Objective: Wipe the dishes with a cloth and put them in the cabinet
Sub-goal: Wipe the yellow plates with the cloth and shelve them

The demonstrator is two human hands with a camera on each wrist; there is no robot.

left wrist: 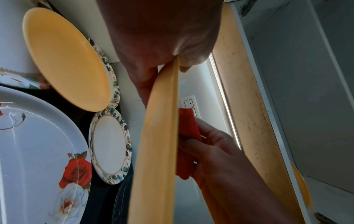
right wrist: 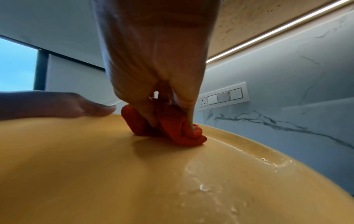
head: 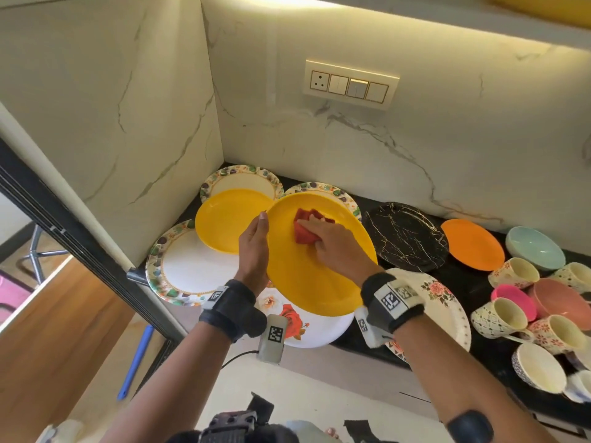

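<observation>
A large yellow plate (head: pixel 307 276) is held tilted above the counter. My left hand (head: pixel 254 247) grips its left rim, thumb on the upper face, fingers behind; the left wrist view shows the plate (left wrist: pixel 159 151) edge-on in that pinch. My right hand (head: pixel 332 247) presses a bunched red cloth (head: pixel 307 228) onto the plate's upper face. In the right wrist view the fingers dig into the red cloth (right wrist: pixel 172 127), and water drops glisten on the yellow plate (right wrist: pixel 210 174) near the camera.
More dishes lie on the black counter (head: pixel 463 282): a second yellow plate (head: pixel 227 219), floral-rimmed plates (head: pixel 188 266), a rose plate (head: pixel 307 327), a black marbled plate (head: pixel 406 238), an orange plate (head: pixel 473 244), bowls and cups (head: pixel 524 282) at right. Marble walls close the corner.
</observation>
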